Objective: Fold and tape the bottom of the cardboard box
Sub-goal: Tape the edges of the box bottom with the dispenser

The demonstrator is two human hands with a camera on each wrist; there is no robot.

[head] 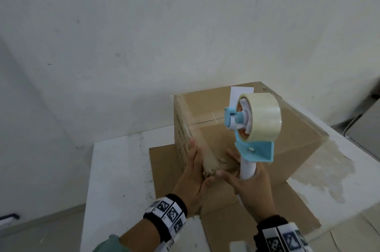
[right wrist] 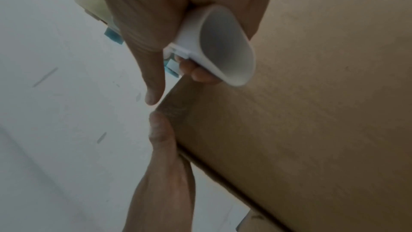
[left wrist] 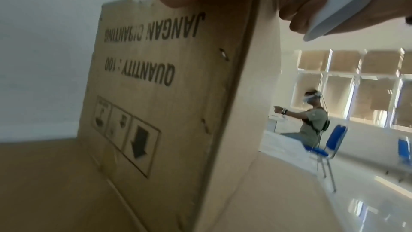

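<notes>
The brown cardboard box [head: 267,144] stands on a flat cardboard sheet [head: 164,171], its closed flaps facing up with a seam across them. My left hand [head: 198,163] lies over the box's near-left corner, straight fingers flat on the printed side [left wrist: 156,85] and thumb [right wrist: 162,135] along the edge. My right hand [head: 246,183] grips the white handle [right wrist: 223,47] of a blue tape dispenser [head: 257,148]. The clear tape roll [head: 261,116] is held up above the box. The right forefinger points at the same corner, close to the left thumb.
The box and sheet sit on a white table [head: 115,169] in a corner of white walls. A grey object [head: 366,126] stands past the table's right edge. In the left wrist view another person [left wrist: 312,121] sits on a blue chair [left wrist: 330,144] by windows.
</notes>
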